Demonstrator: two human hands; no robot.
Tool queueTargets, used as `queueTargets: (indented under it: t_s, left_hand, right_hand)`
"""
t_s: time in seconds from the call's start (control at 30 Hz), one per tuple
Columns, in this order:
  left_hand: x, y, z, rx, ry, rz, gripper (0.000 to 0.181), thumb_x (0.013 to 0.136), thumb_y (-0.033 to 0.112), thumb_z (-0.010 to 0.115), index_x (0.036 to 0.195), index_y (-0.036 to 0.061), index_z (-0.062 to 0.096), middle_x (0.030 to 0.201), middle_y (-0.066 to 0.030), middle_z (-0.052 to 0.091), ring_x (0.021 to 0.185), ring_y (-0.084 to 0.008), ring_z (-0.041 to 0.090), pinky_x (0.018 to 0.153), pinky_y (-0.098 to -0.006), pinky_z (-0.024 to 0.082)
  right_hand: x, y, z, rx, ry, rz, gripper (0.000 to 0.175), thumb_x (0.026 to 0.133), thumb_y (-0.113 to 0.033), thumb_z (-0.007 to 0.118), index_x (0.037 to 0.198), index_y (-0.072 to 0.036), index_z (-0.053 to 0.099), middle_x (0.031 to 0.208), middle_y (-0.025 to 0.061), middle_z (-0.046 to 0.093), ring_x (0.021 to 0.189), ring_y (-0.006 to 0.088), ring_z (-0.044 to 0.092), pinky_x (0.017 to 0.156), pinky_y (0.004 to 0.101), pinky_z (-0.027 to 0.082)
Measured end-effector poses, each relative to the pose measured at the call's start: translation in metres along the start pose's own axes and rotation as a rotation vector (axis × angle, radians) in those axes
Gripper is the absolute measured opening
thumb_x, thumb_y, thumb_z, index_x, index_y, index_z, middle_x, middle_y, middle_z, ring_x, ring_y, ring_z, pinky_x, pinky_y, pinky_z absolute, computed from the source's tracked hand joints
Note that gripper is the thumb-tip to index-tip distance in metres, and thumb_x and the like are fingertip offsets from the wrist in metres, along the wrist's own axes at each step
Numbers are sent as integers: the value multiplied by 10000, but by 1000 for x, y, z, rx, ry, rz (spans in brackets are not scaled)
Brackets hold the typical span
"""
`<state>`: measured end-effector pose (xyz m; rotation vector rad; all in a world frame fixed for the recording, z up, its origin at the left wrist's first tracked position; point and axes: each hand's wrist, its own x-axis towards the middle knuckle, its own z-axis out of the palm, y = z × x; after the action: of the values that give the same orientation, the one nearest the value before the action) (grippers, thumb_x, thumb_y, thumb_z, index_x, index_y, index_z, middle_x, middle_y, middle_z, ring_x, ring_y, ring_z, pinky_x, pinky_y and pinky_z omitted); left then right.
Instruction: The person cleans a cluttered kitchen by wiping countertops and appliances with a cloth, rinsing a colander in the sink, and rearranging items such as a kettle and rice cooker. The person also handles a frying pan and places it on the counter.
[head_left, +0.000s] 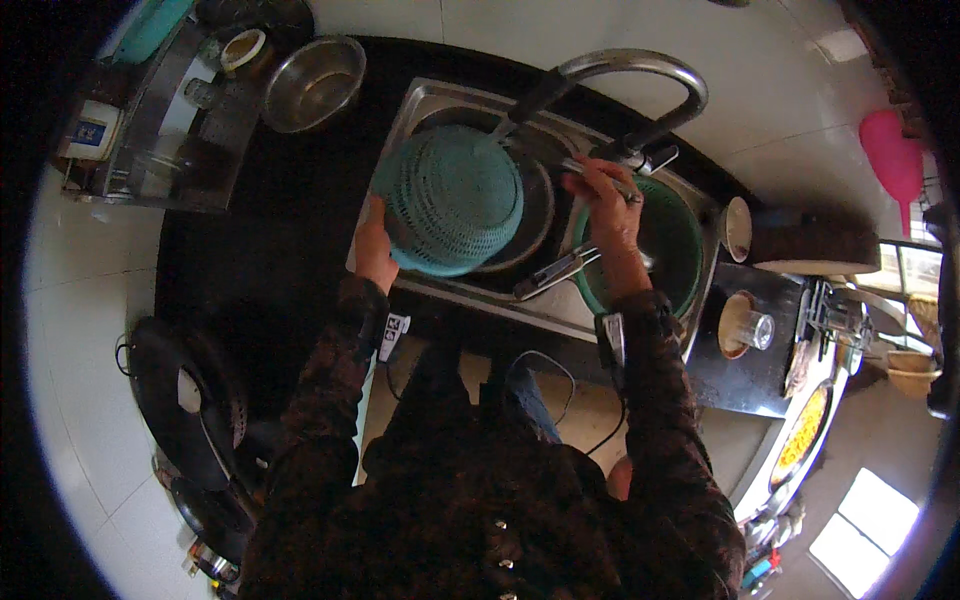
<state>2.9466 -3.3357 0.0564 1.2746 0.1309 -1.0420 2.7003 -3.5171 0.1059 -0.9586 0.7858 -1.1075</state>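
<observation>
My left hand (375, 247) grips the rim of a teal plastic colander (457, 199), its perforated side turned up over the left basin (551, 202) of a steel double sink. The spout of the curved faucet (637, 60) ends at the colander's upper edge, where water seems to run. My right hand (615, 214) is beside the faucet base, above the right basin, fingers bent. A thin shiny strip shows along those fingers; whether it is held is unclear. Below this hand, a dark-handled metal utensil (555, 274) lies across the sink divider. A green plastic basket (675, 232) sits in the right basin.
A steel bowl (315, 84) stands on the black counter left of the sink. At right are a small bowl (736, 229), a round chopping block (814, 240) and a glass (759, 330). A black wok (176, 390) with a spatula is at lower left.
</observation>
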Motion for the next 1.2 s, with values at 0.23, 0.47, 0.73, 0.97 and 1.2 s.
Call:
queueTargets:
  t_s: [0.23, 0.47, 0.73, 0.97, 1.2]
  left_hand:
    - [6, 5, -14, -13, 49, 12, 672, 954, 494, 519, 1385, -14, 432, 1418, -125, 460, 1263, -263, 462, 1033, -362, 383]
    - [9, 7, -16, -48, 12, 50, 656, 967, 517, 481, 1355, -12, 465, 1375, -119, 500, 1224, -272, 490, 1003, -371, 407]
    - [-10, 27, 6, 139, 18, 178, 603, 954, 500, 526, 1265, -15, 553, 1211, -88, 593, 1050, -205, 566, 870, -374, 464]
    - [-38, 40, 41, 1431, -586, 926, 276, 797, 276, 770, 830, 20, 671, 774, -70, 671, 746, -256, 644, 674, -349, 486]
    - [-22, 34, 41, 1820, -1169, 1333, 130, 722, 145, 718, 782, 118, 606, 765, -28, 597, 827, -189, 600, 978, -413, 365]
  right_hand:
    - [-17, -3, -6, -227, 13, 177, 195, 853, -123, 669, 983, 23, 662, 1016, 141, 682, 841, 228, 675, 792, 347, 563]
    - [-13, -1, -35, -427, -90, 296, 185, 874, -121, 650, 999, 14, 668, 1032, 149, 679, 868, 212, 668, 820, 343, 537]
    - [-18, 13, -81, -596, -93, 247, 173, 801, -70, 697, 932, 38, 664, 940, 119, 667, 765, 159, 641, 719, 287, 535]
    - [-2, -32, -138, 23, 97, 132, 197, 870, -78, 622, 1031, 32, 644, 1033, 142, 652, 900, 249, 669, 830, 363, 554]
    - [-5, -16, -83, -27, -112, 150, 307, 912, -224, 613, 1085, 28, 626, 1016, 122, 669, 932, 233, 669, 838, 340, 544]
